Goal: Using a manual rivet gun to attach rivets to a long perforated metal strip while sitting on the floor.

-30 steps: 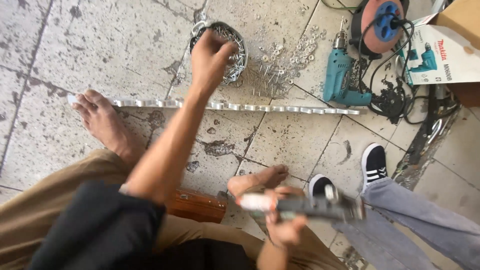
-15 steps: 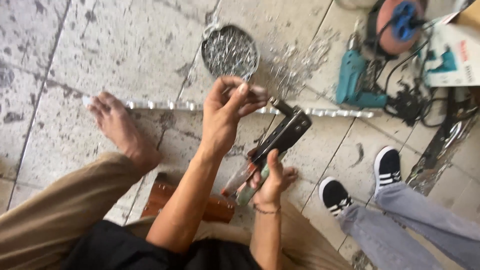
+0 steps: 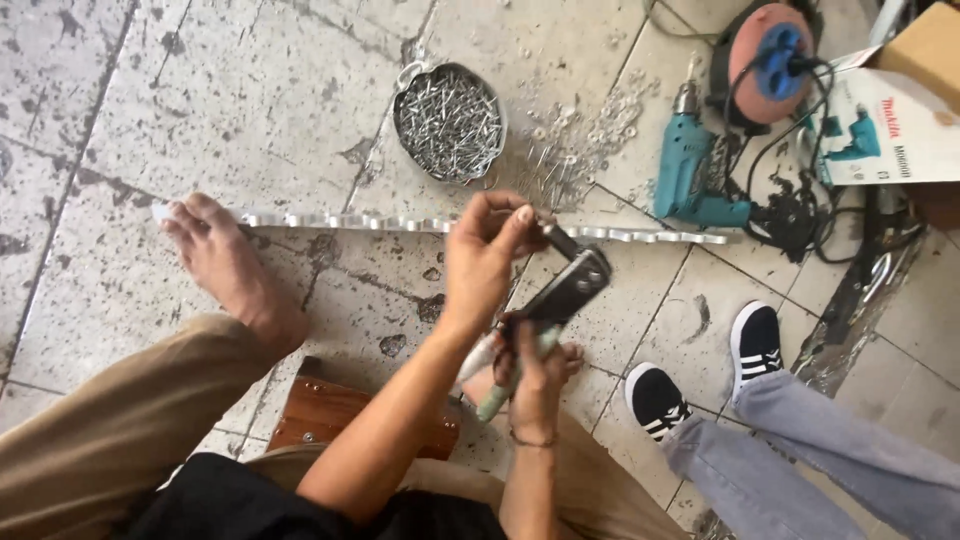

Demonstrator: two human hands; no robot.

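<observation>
Raised since before, left hand (image 3: 485,262) fingers pinch the rivet gun (image 3: 560,295); right hand (image 3: 535,375) grips it; bowl (image 3: 449,122) holds rivets.

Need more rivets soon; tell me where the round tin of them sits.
The round tin of rivets sits on the tiled floor at top centre, just beyond the metal strip, left of the blue drill.
</observation>
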